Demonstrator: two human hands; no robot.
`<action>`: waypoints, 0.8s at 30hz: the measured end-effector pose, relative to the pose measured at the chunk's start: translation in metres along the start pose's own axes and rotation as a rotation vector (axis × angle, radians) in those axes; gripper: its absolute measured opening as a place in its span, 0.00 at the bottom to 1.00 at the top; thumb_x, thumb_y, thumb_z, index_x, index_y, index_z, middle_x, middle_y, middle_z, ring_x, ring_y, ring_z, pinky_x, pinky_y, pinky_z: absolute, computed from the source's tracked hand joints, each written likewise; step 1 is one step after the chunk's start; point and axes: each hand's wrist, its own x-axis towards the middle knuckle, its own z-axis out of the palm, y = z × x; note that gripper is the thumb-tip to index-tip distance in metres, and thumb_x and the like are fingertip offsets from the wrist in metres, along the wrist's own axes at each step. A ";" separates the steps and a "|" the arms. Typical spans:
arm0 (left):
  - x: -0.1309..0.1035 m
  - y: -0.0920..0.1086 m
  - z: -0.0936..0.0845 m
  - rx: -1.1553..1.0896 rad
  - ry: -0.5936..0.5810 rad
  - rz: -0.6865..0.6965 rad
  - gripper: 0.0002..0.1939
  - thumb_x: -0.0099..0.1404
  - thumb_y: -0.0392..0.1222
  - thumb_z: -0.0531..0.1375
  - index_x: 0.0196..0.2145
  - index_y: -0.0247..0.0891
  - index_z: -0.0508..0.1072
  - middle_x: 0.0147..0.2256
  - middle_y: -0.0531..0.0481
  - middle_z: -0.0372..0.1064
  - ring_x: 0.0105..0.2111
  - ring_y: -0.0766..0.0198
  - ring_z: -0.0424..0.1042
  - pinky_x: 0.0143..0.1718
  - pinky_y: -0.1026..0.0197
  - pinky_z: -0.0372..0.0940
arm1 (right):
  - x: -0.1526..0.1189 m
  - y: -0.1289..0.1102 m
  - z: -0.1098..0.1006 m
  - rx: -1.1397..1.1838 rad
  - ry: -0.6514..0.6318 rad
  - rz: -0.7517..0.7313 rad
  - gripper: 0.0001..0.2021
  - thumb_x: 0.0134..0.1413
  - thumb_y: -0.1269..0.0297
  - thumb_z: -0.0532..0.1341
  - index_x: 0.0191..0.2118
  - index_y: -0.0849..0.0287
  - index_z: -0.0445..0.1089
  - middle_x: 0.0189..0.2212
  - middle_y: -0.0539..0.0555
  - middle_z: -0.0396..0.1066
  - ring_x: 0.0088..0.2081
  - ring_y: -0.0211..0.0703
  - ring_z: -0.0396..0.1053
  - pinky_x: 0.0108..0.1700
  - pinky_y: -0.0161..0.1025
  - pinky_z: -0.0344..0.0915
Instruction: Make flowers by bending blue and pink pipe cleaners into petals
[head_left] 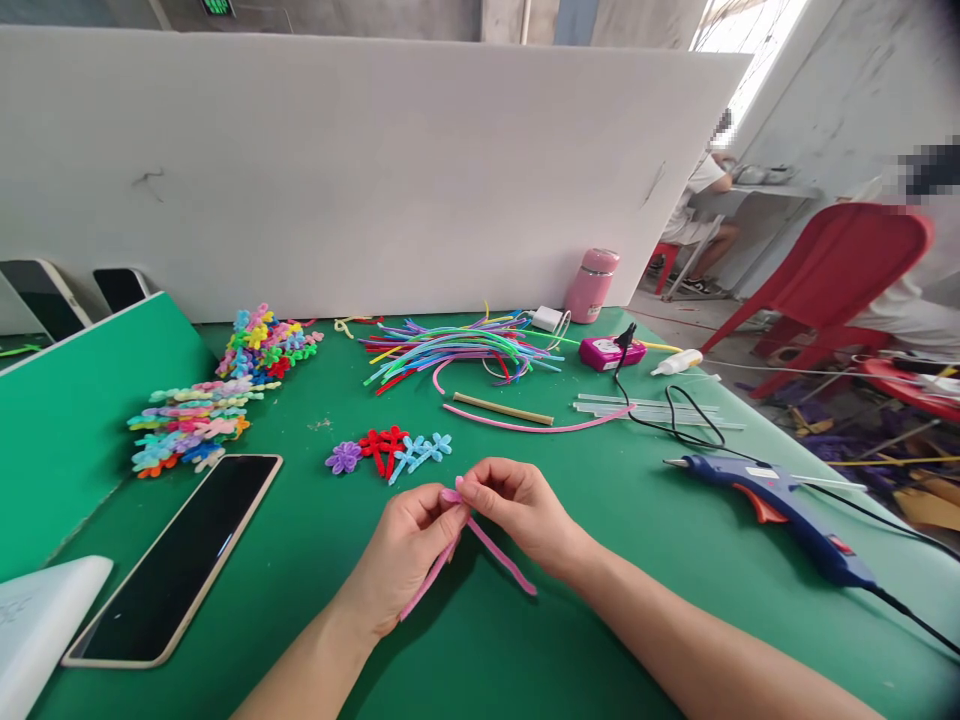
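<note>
Clock positions read from the hands. One green tabletop [600, 630]. One bundle of multicoloured fuzzy stems [465, 350], 12 o'clock. One blue glue gun [799, 515], 3 o'clock. One dark-screened phone [180, 560], about 9 o'clock. Left hand [409, 545] and right hand [517, 505], each pinching, thumb to forefinger, one pink stem [501, 556], bent between them, ends toward 5 and 7 o'clock. Small fuzzy flowers [371, 442], purple, red, light blue, 10 o'clock.

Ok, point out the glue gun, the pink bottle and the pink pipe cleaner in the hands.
Glue gun [795, 507], head view: blue body.
Pink bottle [590, 293], head view: side wall.
Pink pipe cleaner [501, 556], head view: its strand toward picture right.
</note>
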 end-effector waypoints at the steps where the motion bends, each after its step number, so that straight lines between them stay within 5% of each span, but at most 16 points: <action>1: 0.000 0.000 0.001 0.001 0.002 -0.003 0.14 0.54 0.46 0.58 0.20 0.35 0.62 0.15 0.58 0.53 0.18 0.72 0.52 0.20 0.67 0.47 | 0.000 0.001 0.000 -0.032 0.009 -0.005 0.15 0.41 0.53 0.61 0.22 0.62 0.63 0.20 0.47 0.59 0.23 0.33 0.54 0.26 0.32 0.52; 13: 0.002 0.000 -0.002 -0.149 0.163 0.059 0.08 0.53 0.41 0.61 0.22 0.35 0.67 0.19 0.57 0.55 0.21 0.73 0.52 0.22 0.69 0.51 | -0.007 -0.002 0.001 -0.291 -0.099 0.015 0.16 0.49 0.53 0.55 0.22 0.62 0.59 0.17 0.45 0.53 0.20 0.30 0.48 0.21 0.31 0.46; 19: 0.002 0.001 -0.001 -0.315 0.073 0.088 0.06 0.54 0.38 0.60 0.22 0.36 0.67 0.21 0.56 0.58 0.24 0.71 0.58 0.27 0.67 0.56 | -0.004 -0.005 0.002 0.051 -0.157 0.152 0.15 0.46 0.55 0.59 0.21 0.62 0.59 0.18 0.46 0.58 0.20 0.29 0.53 0.23 0.29 0.50; 24: 0.002 0.005 0.001 -0.379 0.006 0.061 0.06 0.55 0.38 0.59 0.23 0.35 0.69 0.21 0.54 0.61 0.24 0.70 0.60 0.27 0.67 0.58 | -0.003 -0.005 0.002 0.043 -0.143 0.135 0.16 0.45 0.54 0.59 0.20 0.62 0.59 0.17 0.46 0.60 0.19 0.29 0.53 0.22 0.29 0.50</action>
